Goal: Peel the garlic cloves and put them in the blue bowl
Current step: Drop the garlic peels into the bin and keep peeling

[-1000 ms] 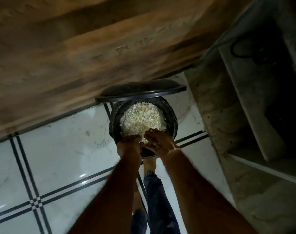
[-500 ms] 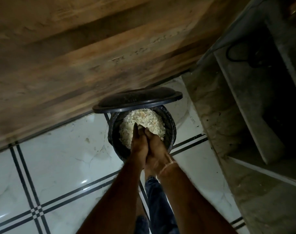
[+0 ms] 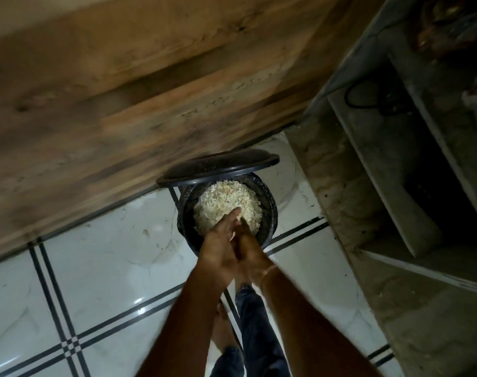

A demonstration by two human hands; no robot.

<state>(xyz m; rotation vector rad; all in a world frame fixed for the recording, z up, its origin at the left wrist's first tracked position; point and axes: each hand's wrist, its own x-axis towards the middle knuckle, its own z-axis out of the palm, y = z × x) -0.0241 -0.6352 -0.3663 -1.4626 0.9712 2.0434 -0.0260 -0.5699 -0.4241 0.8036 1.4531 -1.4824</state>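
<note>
Both hands, left hand (image 3: 220, 244) and right hand (image 3: 252, 254), were pressed palm to palm with straight fingers, gripping nothing, above the round black bin (image 3: 268, 202) heaped with pale garlic peelings (image 3: 226, 204).

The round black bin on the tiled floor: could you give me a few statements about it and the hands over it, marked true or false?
1. The round black bin holds a heap of pale papery peelings. True.
2. The bin's black lid is shut flat on it. False: it stands tipped up behind the opening.
3. The left hand and right hand are pressed together over the bin. True.
4. The bin stands on a wooden table. False: it stands on the white tiled floor.
</note>
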